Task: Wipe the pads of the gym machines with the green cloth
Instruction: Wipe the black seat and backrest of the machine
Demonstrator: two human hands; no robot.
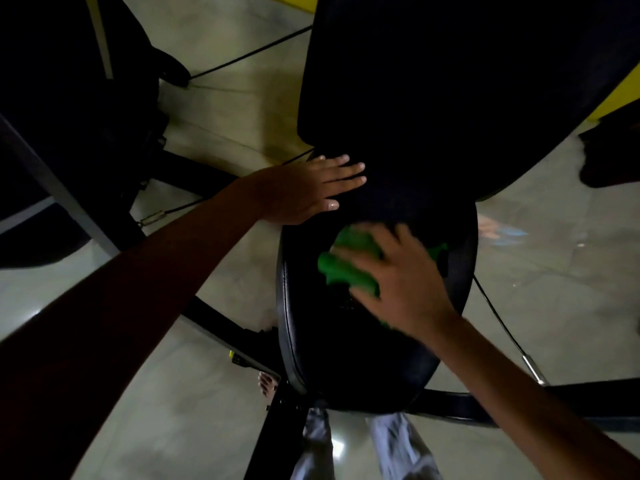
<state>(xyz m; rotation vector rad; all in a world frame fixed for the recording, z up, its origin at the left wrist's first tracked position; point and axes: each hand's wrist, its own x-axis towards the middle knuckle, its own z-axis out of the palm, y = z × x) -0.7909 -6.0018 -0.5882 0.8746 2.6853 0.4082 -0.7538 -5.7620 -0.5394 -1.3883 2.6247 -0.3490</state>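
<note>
Pressing green cloth [349, 268] flat under right hand [405, 282], upon seat pad [304, 341]. Resting left hand [308, 188], fingers straight, holding nothing, at lower edge of back pad [450, 81], beyond seat pad. Risk: cloth bunching, leaving seat pad's near half unwiped.

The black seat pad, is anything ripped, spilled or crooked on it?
Nothing stands out. The seat pad looks whole, with no tear or spill I can make out in the dim light. The right hand presses the green cloth on it, blurred, and the left hand rests flat on the back pad.
</note>
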